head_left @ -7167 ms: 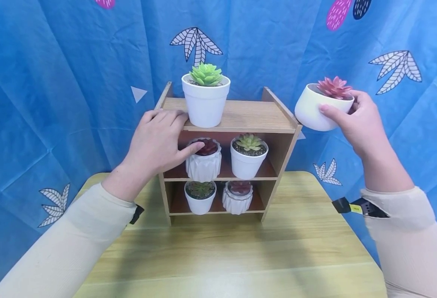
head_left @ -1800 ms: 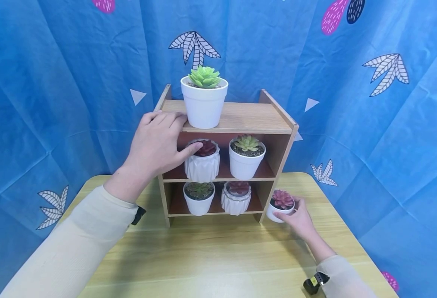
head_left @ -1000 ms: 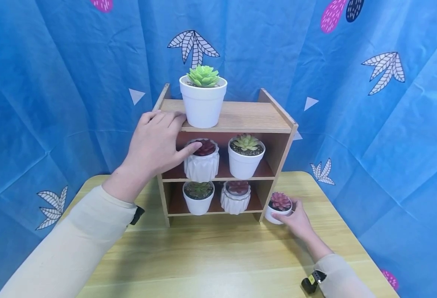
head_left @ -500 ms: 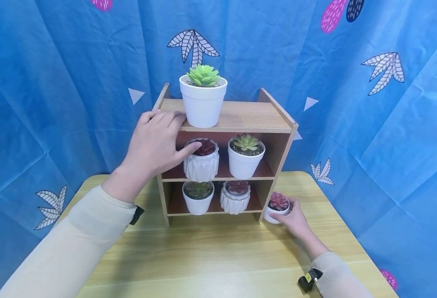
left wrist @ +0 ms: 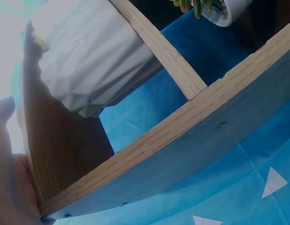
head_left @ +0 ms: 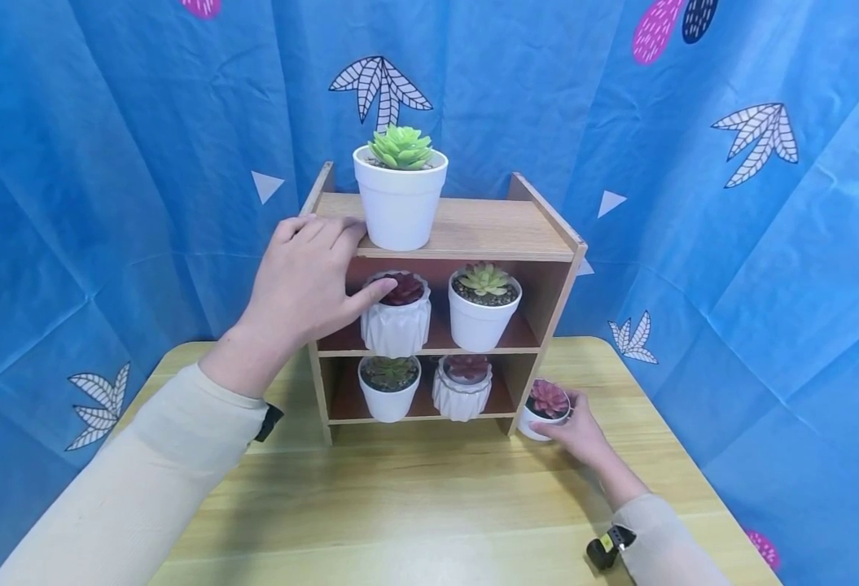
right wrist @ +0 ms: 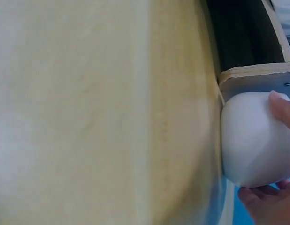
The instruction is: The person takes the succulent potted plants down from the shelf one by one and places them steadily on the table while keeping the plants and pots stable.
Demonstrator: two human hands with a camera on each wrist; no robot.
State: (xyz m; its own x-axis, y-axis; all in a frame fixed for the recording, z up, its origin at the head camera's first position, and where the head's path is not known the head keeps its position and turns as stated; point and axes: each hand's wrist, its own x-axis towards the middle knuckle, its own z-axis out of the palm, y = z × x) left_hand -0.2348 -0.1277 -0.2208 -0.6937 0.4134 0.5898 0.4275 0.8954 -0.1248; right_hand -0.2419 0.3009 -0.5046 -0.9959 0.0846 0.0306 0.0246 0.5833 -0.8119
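A wooden shelf (head_left: 561, 289) stands on the table, bearing several white potted succulents. My left hand (head_left: 300, 281) rests on its top left corner, fingers over the board and thumb stretched to the right. Just right of those fingers is a bright green potted succulent (head_left: 401, 199). The thumb tip overlaps the dark red succulent in a ridged pot (head_left: 396, 325) on the middle tier. My right hand (head_left: 581, 431) holds a rounded white pot with a pink succulent (head_left: 549, 399) on the table, close against the shelf's right side panel. In the right wrist view, thumb and fingers span this pot (right wrist: 257, 140).
On the middle tier's right is a yellow-green potted succulent (head_left: 484, 317). Below stand a dark green potted succulent (head_left: 391, 391) and a reddish one in a ridged pot (head_left: 462, 395). The wooden table (head_left: 414, 505) extends in front; a blue patterned curtain (head_left: 180, 146) hangs behind and alongside.
My right hand has brought the pink succulent from the upper right down to the table, then slightly left toward the shelf's side. The left hand stays on the shelf.
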